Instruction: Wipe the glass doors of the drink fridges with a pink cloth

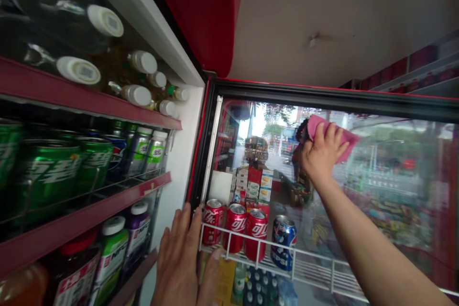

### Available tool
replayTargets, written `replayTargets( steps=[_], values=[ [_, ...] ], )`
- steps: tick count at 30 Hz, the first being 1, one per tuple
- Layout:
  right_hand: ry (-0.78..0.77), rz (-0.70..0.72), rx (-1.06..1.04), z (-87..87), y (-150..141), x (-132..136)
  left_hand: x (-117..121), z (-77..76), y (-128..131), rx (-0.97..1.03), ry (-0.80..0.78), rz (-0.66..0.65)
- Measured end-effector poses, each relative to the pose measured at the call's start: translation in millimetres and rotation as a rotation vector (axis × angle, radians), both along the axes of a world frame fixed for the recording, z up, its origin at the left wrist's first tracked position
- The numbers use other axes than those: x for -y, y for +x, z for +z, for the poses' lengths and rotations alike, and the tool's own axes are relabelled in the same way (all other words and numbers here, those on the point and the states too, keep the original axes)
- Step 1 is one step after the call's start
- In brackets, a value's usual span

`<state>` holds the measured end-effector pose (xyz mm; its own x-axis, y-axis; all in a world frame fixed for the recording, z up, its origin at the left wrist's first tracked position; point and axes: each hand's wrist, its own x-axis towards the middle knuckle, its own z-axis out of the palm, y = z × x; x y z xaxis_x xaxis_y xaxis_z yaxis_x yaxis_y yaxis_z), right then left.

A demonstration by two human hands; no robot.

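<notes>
My right hand (321, 155) presses a pink cloth (347, 146) against the inner glass (387, 172) of the opened fridge door, with the arm stretched in from the lower right. Low in the middle, my left hand (184, 260) has its fingers extended and holds nothing; it is beside the door's hinge edge, and I cannot tell whether it touches the frame. Just right of it, red cola cans (235, 229) and a blue Pepsi can (284, 243) stand in the white wire door rack (311, 272).
To the left, fridge shelves hold bottles with white caps (143, 61), green cans (53, 165) and juice bottles (111, 248). Red shelf strips (89, 100) run along their fronts. The door's dark frame (322, 98) crosses above my right hand. Behind the glass, bottles (256, 284) stand low down.
</notes>
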<state>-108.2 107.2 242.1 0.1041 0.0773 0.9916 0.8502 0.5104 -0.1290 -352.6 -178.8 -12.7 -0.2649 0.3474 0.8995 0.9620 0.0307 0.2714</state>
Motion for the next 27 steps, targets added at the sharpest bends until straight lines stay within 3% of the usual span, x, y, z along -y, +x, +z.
replayTargets(
  steps=[10, 15, 17, 20, 23, 27],
  values=[
    [0.054, 0.136, 0.418, 6.2, -158.0, 48.9, 20.2, -22.1, -17.0, 0.014, -0.021, 0.099],
    [0.074, 0.229, 0.701, -4.9, -194.7, 66.4, 17.5, -22.0, -8.8, 0.048, -0.012, 0.111],
    [0.081, 0.231, 0.779, -9.1, -186.5, 66.4, 14.3, -17.8, -1.2, 0.058, -0.006, 0.106],
    [0.095, 0.190, 0.913, -14.8, -148.3, 57.7, 6.7, -9.2, 14.6, 0.059, 0.012, 0.081],
    [0.103, 0.128, 0.954, -24.1, -84.9, 39.7, -3.8, 0.0, 34.5, 0.046, 0.034, 0.025],
    [0.127, 0.084, 0.937, -44.8, 23.0, 8.3, -19.9, 7.7, 59.9, 0.083, 0.030, -0.042]
  ],
)
